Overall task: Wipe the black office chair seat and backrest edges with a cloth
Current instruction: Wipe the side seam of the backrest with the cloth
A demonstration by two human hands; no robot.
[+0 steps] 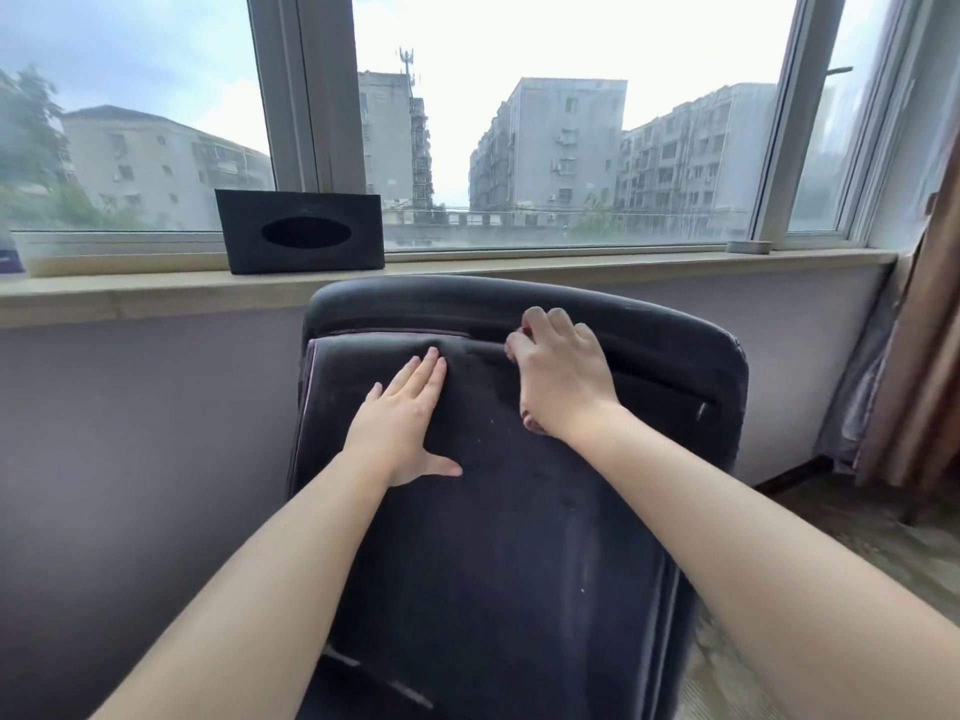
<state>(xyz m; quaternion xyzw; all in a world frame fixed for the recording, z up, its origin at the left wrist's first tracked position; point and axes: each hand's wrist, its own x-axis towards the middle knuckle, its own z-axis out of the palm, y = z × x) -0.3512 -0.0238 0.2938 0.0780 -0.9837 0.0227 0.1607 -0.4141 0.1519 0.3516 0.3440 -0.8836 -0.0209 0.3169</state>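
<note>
Window-side black chair (pixel 519 511): left hand (pixel 402 415) flat, fingers straight; right hand (pixel 558 379) grip curled, contents unclear.

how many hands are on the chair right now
2. The left hand lies flat with straight fingers on the dark chair cushion. The right hand is curled near the upper edge, a little pinkish material showing under it, possibly a cloth.

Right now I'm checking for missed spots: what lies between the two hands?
Head view: between the left hand and right hand lies only the chair's dark, dusty-looking padding, creased near the fingertips.
</note>
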